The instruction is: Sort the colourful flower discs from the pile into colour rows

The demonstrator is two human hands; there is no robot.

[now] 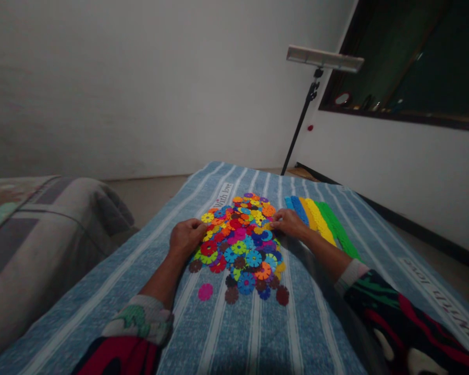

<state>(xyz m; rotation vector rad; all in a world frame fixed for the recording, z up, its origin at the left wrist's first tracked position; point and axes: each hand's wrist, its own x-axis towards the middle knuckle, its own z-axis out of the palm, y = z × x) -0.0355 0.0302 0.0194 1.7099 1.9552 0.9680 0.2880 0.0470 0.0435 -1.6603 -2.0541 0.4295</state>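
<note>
A heap of notched plastic discs (pixel 238 247) in many colours lies on the striped blue cloth (pixel 187 323). At the heap's left edge is my left hand (pixel 186 237), its fingers pressed together beside a yellow disc (pixel 207 217); what they hold, if anything, is hidden. My right hand (pixel 289 223) touches the heap's right side with thumb and fingers pinched; I cannot make out what is between them. Several discs lie loose at the near side, among them a pink disc (pixel 205 291) and a dark red disc (pixel 282 295).
Right of the heap run rows joined from discs: blue (pixel 299 209), orange-yellow (pixel 310 213), yellow (pixel 323 223) and green (pixel 338 229). Beyond the table stands a lamp (pixel 324 58) on a black pole (pixel 299 125). A draped grey cover (pixel 62 250) is at left.
</note>
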